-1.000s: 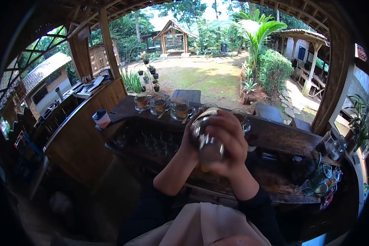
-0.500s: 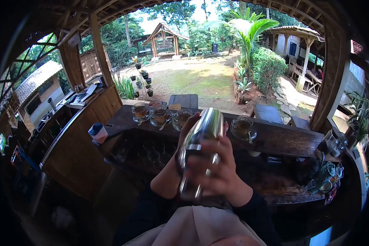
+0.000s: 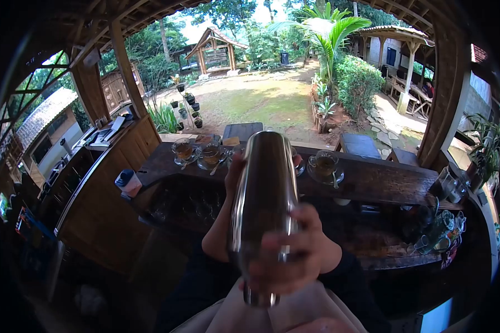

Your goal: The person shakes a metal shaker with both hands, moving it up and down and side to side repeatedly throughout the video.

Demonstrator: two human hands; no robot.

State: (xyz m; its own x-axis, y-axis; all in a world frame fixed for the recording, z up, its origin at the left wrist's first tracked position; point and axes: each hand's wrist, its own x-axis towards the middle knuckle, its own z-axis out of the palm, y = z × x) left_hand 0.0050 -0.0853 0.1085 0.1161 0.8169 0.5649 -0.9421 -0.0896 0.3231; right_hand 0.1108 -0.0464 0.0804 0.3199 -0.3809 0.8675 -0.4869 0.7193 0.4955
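A tall steel cocktail shaker (image 3: 264,194) fills the middle of the view, held upright close to me. My right hand (image 3: 291,255) grips its lower part, fingers wrapped round the front. Higher up and behind the shaker is my left hand (image 3: 234,169), mostly hidden, with fingers at its far side. Beyond it, glass cups of brown drink stand on saucers along the wooden bar top (image 3: 372,180): two at the left (image 3: 183,151) (image 3: 210,155) and one at the right (image 3: 323,165).
A small lidded tub (image 3: 128,181) stands on the counter corner at the left. Rows of glasses (image 3: 197,202) sit in the dark recess below the bar top. Jars and glassware (image 3: 441,233) crowd the right end. A garden lies beyond.
The shaker has come down and towards me, from tilted at bar height to upright and close. My right hand has slid to its lower end. The view has shifted slightly.
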